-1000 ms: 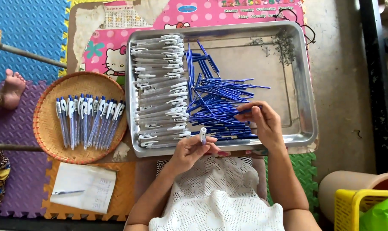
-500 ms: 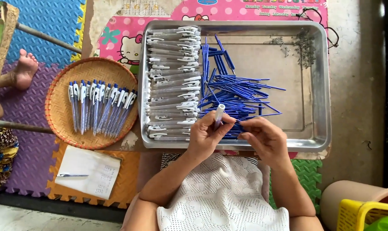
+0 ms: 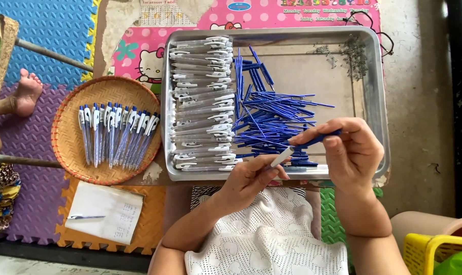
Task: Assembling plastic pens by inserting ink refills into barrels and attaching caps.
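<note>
My left hand grips a clear pen barrel at the near edge of a metal tray. My right hand pinches a blue pen part whose end meets the barrel's tip. Inside the tray lie a stack of clear and white pen barrels on the left and a heap of blue refills and parts in the middle. Small metal springs are scattered in the tray's far right corner.
A round woven basket left of the tray holds a row of finished blue and white pens. A paper sheet with a pen lies on the foam mats. Another person's bare foot is at far left. A yellow basket sits bottom right.
My right hand took a blue part from the heap and brought it to the barrel in my left hand. The camera has shifted closer to the tray.
</note>
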